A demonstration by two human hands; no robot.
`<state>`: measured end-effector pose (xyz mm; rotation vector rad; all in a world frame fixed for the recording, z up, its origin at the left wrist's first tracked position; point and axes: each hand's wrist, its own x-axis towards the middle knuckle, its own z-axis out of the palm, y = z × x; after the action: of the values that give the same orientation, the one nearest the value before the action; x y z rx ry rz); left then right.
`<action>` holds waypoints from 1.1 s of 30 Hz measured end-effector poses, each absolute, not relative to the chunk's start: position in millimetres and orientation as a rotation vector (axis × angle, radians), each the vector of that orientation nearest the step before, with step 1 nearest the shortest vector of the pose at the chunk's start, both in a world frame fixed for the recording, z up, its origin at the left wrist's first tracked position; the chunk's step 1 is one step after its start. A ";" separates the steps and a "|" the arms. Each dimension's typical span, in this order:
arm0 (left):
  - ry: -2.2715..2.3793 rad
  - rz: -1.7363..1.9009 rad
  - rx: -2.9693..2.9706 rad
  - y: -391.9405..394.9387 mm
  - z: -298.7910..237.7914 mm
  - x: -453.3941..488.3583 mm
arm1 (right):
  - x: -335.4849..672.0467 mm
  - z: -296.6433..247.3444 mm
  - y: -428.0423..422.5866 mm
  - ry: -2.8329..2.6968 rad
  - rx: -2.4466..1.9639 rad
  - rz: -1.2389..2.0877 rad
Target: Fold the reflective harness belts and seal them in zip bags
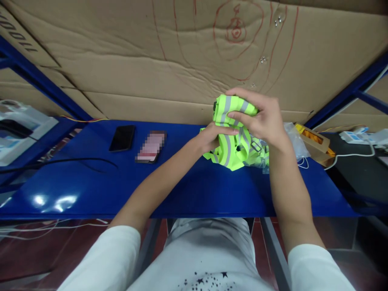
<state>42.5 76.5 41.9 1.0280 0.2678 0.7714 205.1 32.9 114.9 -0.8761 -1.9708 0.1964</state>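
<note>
A neon-yellow reflective strap point(227, 106) with grey stripes is bunched into a folded bundle above the blue table. My right hand point(262, 117) is closed round this bundle from the right, fingers over its top and thumb across its front. Lower down, my left hand point(214, 135) grips the same strap, thumb lying across it; its other fingers are mostly hidden behind the fabric. Loose loops of the strap point(232, 157) hang below both hands toward the table. Beside them, more yellow webbing with a buckle point(257, 146) lies by clear plastic wrapping, partly behind my right wrist.
On the blue table point(182, 194) lie a black phone point(122, 138) and a second phone with a lit, blurred screen point(150, 147). A black cable point(75, 159) reaches in from the left. An opened cardboard box point(315, 145) stands at right. Cardboard point(121, 60) walls the back.
</note>
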 end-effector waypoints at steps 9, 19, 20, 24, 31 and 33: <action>0.117 0.826 0.835 64.9 58.8 38.0 | 197.2 107.8 37.0 -1.921 -0.829 0.223; 0.228 1.026 0.927 93.5 53.9 26.2 | 218.2 106.6 52.5 -2.021 -0.753 0.714; 0.219 1.026 0.984 93.1 54.7 24.1 | 221.4 104.4 54.2 -1.896 -0.744 0.697; 0.175 1.118 1.130 89.5 61.0 21.0 | 222.5 94.8 61.6 -1.812 -0.806 0.849; 0.244 1.320 1.103 88.6 68.4 28.4 | 176.2 71.3 75.6 -1.438 -0.817 1.120; 0.275 1.354 1.098 90.4 70.6 27.5 | 167.6 64.0 76.1 -1.434 -0.817 1.162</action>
<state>27.5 90.4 70.6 1.0978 0.2746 1.3541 167.6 76.1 64.0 -0.8172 -1.4336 1.1620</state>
